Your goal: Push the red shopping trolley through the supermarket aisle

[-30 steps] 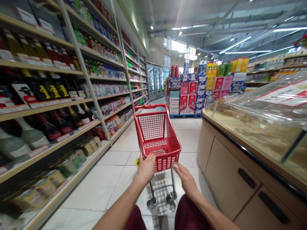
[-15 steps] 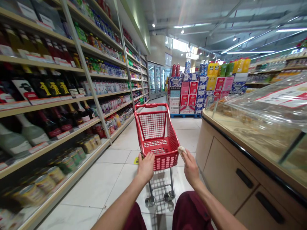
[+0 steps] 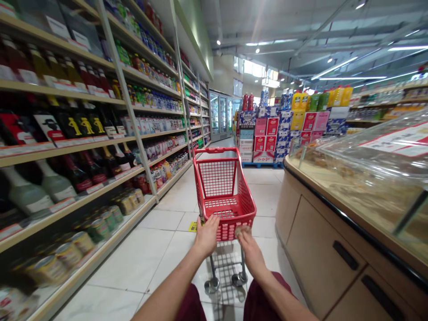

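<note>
Found red cart (image 3: 245, 198) upright on tiled floor (image 3: 163, 261), btwn shelves (image 3: 72, 208) at left & display case (image 3: 310, 236) at right. Laid left hand (image 3: 206, 234) over near rim toward left corner, fingers slightly spread; couldn't tell how tightly gripped. Pinched pale wad (image 3: 241, 230), prob. cloth, in narrowed fingers of right hand (image 3: 253, 250), against near wall toward right end. Judged cart stiff, fairly light; smooth plastic, maybe slippery if damp. Noted casters (image 3: 211, 285), so prob. apt to roll; best held at near rim or far handle bar (image 3: 217, 150). Judged wad soft, best bunched btwn thumb & fingertips.
</note>
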Tool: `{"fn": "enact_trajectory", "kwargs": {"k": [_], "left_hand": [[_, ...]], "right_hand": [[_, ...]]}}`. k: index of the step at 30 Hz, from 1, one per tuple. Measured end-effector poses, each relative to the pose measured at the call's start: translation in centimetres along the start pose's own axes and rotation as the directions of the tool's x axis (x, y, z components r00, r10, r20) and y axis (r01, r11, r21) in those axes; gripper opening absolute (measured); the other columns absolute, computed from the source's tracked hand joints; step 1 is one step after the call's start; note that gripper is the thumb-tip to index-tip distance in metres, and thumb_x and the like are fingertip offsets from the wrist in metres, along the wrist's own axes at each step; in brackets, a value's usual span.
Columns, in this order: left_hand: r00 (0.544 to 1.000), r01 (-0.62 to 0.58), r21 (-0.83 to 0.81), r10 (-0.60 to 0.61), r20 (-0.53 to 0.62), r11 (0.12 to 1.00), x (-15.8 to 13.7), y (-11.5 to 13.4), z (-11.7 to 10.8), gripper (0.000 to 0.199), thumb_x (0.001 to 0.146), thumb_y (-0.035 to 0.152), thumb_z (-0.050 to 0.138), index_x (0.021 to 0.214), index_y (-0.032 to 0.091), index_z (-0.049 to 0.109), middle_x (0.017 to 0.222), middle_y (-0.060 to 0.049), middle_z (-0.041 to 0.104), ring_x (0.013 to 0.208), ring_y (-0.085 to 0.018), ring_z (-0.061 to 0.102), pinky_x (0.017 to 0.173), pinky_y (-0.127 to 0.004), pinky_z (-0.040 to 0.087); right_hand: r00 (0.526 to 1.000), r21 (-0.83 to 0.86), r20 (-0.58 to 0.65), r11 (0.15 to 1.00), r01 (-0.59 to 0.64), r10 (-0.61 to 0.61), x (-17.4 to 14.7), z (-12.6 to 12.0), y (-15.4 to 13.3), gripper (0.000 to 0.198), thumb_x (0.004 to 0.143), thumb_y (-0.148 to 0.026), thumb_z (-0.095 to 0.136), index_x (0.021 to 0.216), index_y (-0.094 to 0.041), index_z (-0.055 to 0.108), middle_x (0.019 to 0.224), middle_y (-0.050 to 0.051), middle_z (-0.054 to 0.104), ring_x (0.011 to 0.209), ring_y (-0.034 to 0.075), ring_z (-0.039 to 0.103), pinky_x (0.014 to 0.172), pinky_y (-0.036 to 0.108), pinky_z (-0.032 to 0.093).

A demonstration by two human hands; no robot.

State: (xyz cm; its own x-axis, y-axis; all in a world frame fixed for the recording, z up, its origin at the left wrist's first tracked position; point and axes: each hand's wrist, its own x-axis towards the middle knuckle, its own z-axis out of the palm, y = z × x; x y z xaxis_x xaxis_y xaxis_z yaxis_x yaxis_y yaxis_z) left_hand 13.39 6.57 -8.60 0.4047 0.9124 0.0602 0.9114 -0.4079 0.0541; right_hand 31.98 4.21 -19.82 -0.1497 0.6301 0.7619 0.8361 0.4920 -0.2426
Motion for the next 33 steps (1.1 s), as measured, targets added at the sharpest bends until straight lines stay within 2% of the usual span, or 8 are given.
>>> {"fn": "enact_trajectory", "kwargs": {"k": [3,7,12,17,21,24,29,33], "left_hand": [[1.0,-0.011,-0.019,0.011,0.003,1.0,-0.2,-0.4,0.0,0.062,0.07,0.012,0.033,0.131,0.018,0.026,0.139,-0.004,0.028,0.128,-0.016,0.022,0.105,-0.051,0.008],[0.997,0.072,-0.023,-0.073,-0.025,0.997,-0.7,-1.6,0.1,0.065,0.069,0.007,0.029,0.133,0.016,0.019,0.142,-0.007,0.019,0.131,-0.017,0.014,0.104,-0.054,0.006],[0.999,0.035,-0.012,-0.034,0.018,0.999,-1.0,-2.4,-0.3,0.067,0.067,0.005,0.029,0.132,0.019,0.024,0.141,-0.005,0.022,0.13,-0.015,0.016,0.104,-0.053,0.005],[0.999,0.013,0.001,-0.013,0.038,1.0,-1.0,-2.1,-0.6,0.065,0.069,0.005,0.027,0.132,0.021,0.023,0.142,-0.004,0.02,0.13,-0.017,0.017,0.103,-0.055,0.006],[0.999,0.019,0.012,-0.02,0.048,1.0,-0.8,-1.9,-0.6,0.065,0.07,0.006,0.028,0.132,0.022,0.023,0.142,-0.003,0.02,0.13,-0.021,0.016,0.102,-0.058,0.009],[0.999,0.008,0.023,-0.009,0.053,1.0,-0.7,-1.7,-0.7,0.066,0.069,0.006,0.028,0.132,0.023,0.023,0.142,-0.002,0.02,0.13,-0.022,0.015,0.102,-0.058,0.01],[0.998,0.018,0.047,-0.021,0.052,0.999,-0.5,-0.9,-1.2,0.064,0.07,0.004,0.026,0.132,0.021,0.025,0.141,-0.003,0.022,0.131,-0.022,0.014,0.102,-0.058,0.009],[0.998,0.022,0.063,-0.025,0.054,0.998,-0.4,-0.5,-1.4,0.062,0.071,0.005,0.026,0.131,0.021,0.027,0.141,-0.003,0.024,0.13,-0.022,0.018,0.102,-0.057,0.011]], "right_hand": [[0.997,0.033,0.065,0.999,0.029,-0.031,-0.5,0.7,-1.5,0.046,0.08,-0.004,0.033,0.118,-0.023,0.05,0.118,0.007,0.054,0.111,0.017,0.048,0.089,0.033,0.045],[0.998,0.042,-0.064,0.999,0.028,-0.025,1.0,0.9,-2.9,0.047,0.081,-0.005,0.032,0.124,-0.019,0.044,0.129,0.011,0.044,0.12,0.019,0.037,0.097,0.041,0.037],[0.996,0.018,0.057,0.997,0.07,-0.071,1.3,2.5,-4.4,0.044,0.076,-0.001,0.035,0.108,-0.021,0.058,0.109,0.007,0.06,0.107,0.018,0.051,0.088,0.033,0.045],[0.999,0.012,0.008,0.999,0.033,-0.033,2.1,3.1,-5.4,0.042,0.08,-0.006,0.034,0.117,-0.017,0.051,0.125,0.011,0.048,0.116,0.02,0.042,0.094,0.037,0.038],[0.998,0.039,0.059,0.999,0.017,-0.019,1.6,3.5,-6.2,0.035,0.084,-0.012,0.037,0.111,-0.024,0.056,0.113,0.005,0.058,0.107,0.018,0.05,0.091,0.033,0.041],[0.996,0.056,0.08,0.998,0.032,-0.036,1.0,2.6,-5.2,0.035,0.084,-0.013,0.038,0.111,-0.027,0.055,0.111,0.003,0.059,0.102,0.017,0.054,0.087,0.03,0.044],[0.997,0.007,-0.071,1.0,-0.012,0.012,1.5,-0.2,-1.9,0.04,0.084,-0.01,0.032,0.12,-0.018,0.048,0.125,0.01,0.048,0.115,0.02,0.043,0.094,0.036,0.039],[0.991,-0.019,0.135,1.0,-0.02,0.022,0.1,-0.1,-0.8,0.039,0.082,-0.008,0.035,0.11,-0.023,0.057,0.11,0.006,0.06,0.099,0.018,0.056,0.082,0.029,0.047]]}}
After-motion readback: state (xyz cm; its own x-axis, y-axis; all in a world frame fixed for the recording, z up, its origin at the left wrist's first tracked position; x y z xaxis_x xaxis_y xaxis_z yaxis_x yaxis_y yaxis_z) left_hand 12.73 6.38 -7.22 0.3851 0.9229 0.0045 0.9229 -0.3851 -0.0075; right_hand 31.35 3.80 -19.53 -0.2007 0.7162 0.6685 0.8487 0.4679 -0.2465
